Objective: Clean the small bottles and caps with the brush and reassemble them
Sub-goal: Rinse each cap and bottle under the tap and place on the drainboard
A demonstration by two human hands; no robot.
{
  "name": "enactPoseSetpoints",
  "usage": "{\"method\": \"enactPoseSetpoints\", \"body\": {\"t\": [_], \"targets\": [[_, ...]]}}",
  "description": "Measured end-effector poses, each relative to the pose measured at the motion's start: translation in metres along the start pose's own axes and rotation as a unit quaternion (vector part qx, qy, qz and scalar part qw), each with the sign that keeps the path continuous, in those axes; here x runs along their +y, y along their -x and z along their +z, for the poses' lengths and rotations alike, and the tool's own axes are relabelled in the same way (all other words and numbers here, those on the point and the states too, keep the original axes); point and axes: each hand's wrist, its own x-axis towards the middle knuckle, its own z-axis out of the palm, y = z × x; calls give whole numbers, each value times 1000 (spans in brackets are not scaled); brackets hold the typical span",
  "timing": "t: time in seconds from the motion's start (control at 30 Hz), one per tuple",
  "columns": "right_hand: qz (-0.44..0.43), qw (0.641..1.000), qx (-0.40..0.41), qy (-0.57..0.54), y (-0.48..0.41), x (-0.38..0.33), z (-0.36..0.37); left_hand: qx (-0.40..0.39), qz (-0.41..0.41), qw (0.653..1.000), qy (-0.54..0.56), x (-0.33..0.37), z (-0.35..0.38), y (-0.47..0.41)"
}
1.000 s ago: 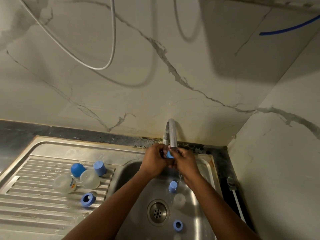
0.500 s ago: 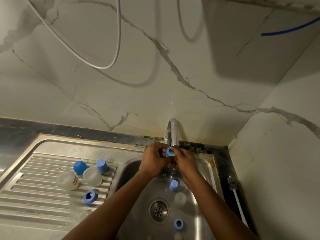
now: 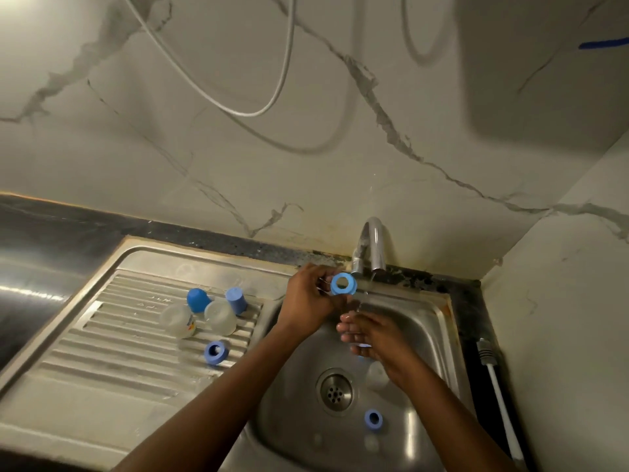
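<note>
Over the sink (image 3: 427, 335), the left hand (image 3: 306, 301) has its grip pinched on a blue ring cap (image 3: 343, 284), which faces the camera just left of the tap (image 3: 374, 240). The right hand (image 3: 374, 338) lies below with its grip apart. Two bottles (image 3: 220, 316) sit left on the drainboard (image 3: 102, 335). The brush (image 3: 500, 386) lies right, nearer the right hand.

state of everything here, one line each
left hand: pinching blue ring cap, hole toward camera
right hand: open, wet, under tap
tap: seems to run thinly
two bottles: uncapped, on drainboard
second ring cap: loose in basin, hole up
brush: lying idle right of basin
</note>
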Motion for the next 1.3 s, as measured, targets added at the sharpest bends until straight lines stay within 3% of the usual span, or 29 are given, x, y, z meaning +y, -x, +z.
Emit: {"method": "enactPoseSetpoints", "body": {"t": [0.2, 0.8, 1.3], "targets": [[27, 993, -47, 101, 2, 39, 20, 27, -48, 998, -6, -21, -41, 41], [42, 986, -87, 134, 17, 67, 111, 128, -159, 978, -31, -106, -200, 154], [76, 987, -34, 137, 29, 83, 138, 56, -231, 963, -125, -191, -223, 147]]}}
